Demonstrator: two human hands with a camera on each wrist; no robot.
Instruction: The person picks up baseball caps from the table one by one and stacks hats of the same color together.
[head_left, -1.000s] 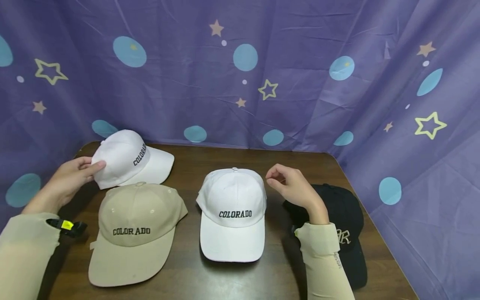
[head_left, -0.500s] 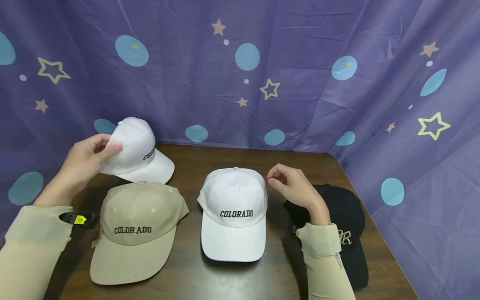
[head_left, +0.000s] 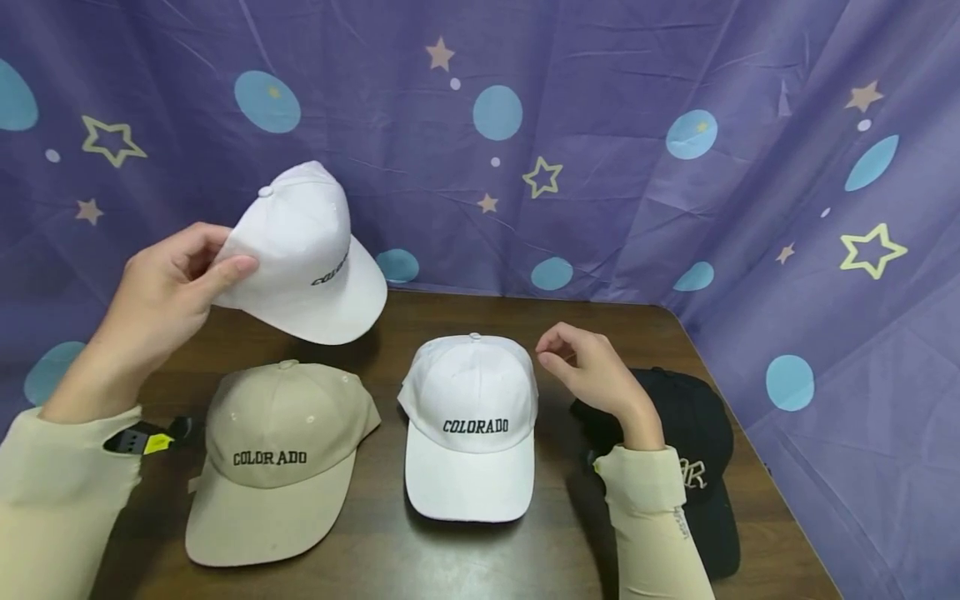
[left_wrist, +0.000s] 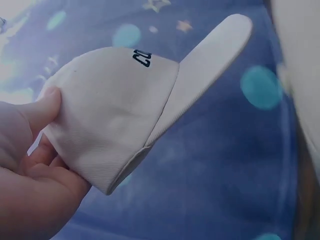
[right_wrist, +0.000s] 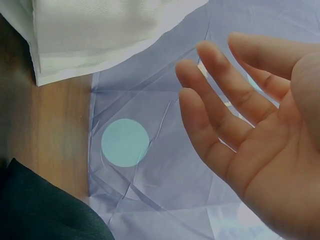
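My left hand (head_left: 168, 292) pinches the back edge of a white baseball cap (head_left: 300, 242), thumb outside and fingers behind the edge. This cap hangs tilted above the table's back left, its brim pointing right and down; the left wrist view shows the same white cap (left_wrist: 110, 110) from its side. A second white cap (head_left: 472, 408) lettered COLORADO lies on the table in the middle. Just right of it my right hand (head_left: 592, 367) hovers with loosely curved fingers, holding nothing; the right wrist view shows the bare palm of the right hand (right_wrist: 260, 130).
A beige COLORADO cap (head_left: 285, 433) lies at the left front of the brown wooden table (head_left: 442, 558). On the right is a black cap (head_left: 693, 425), partly hidden by my right forearm. A purple curtain (head_left: 600, 225) with stars and dots surrounds the back and sides.
My left hand has lifted its white cap off the table's back left corner, moving it up and to the right while tilting it. The right hand stays in place.
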